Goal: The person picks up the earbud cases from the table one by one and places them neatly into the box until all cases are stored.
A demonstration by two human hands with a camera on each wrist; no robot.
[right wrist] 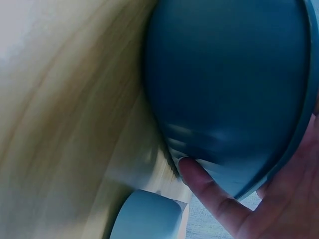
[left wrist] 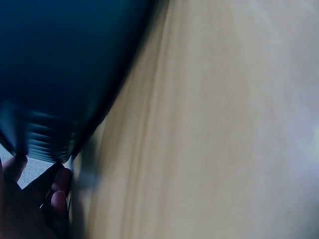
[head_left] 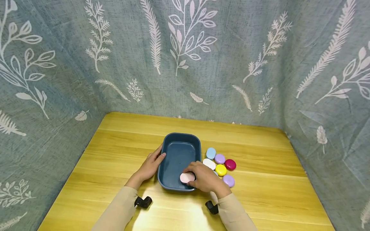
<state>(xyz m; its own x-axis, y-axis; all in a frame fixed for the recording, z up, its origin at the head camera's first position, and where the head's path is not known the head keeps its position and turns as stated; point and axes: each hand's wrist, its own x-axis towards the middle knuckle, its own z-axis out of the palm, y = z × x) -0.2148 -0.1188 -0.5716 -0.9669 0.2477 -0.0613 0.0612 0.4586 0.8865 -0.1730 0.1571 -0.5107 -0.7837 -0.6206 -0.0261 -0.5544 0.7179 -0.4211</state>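
A dark blue rectangular basin (head_left: 179,136) with rounded corners stands on the table. My left hand (head_left: 151,163) holds its left side, thumb at the rim and the other fingers along the outer wall. Over the near right corner, my right hand (head_left: 203,176) pinches a pale pink, smooth oval piece (head_left: 187,177) between thumb and fingers inside the basin. Whether the piece touches the floor, I cannot tell. In the right wrist view, one finger (right wrist: 209,191) of that hand lies against the outer wall. The piece itself is hidden there.
Several glossy oval pieces lie right of the basin: light blue (head_left: 211,153), white (head_left: 209,164), yellow (head_left: 221,170), dark red (head_left: 230,164) and purple (head_left: 228,181) among them. Another is partly covered by the right hand. A patterned curtain (head_left: 185,86) surrounds the wooden table (head_left: 260,199).
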